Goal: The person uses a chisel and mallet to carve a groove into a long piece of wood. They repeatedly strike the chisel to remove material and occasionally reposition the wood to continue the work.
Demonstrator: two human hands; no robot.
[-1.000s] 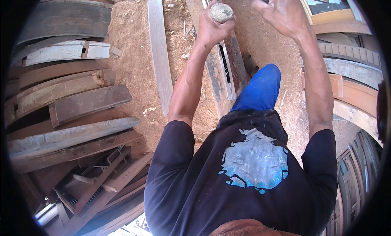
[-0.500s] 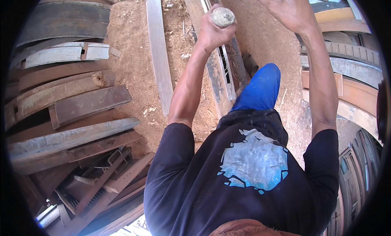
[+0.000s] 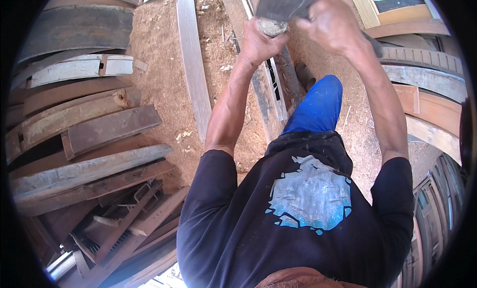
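Note:
My left hand (image 3: 258,47) is wrapped around an upright, thick tool handle (image 3: 272,28) with a round, pale, worn top. Whatever lies at its lower end is hidden beneath the fist. In my right hand (image 3: 334,26), blurred by motion, is a dark striking tool (image 3: 288,4) with a broad head. That head covers part of the handle's top; whether they touch I cannot tell. The tool's dark butt end sticks out past my right wrist. Below my left hand runs a long wooden beam (image 3: 263,99), beside a pale strip with dark slots (image 3: 275,87).
A long grey plank (image 3: 195,74) lies on the ground (image 3: 159,54), which is strewn with sawdust and chips. Stacked boards (image 3: 112,126) fill the left side. More timber (image 3: 437,111) is piled at right. My blue-clad knee (image 3: 318,102) is beside the beam.
My right hand has come down and left, bringing the dark tool into view over the handle top. My left hand has stayed in nearly the same place.

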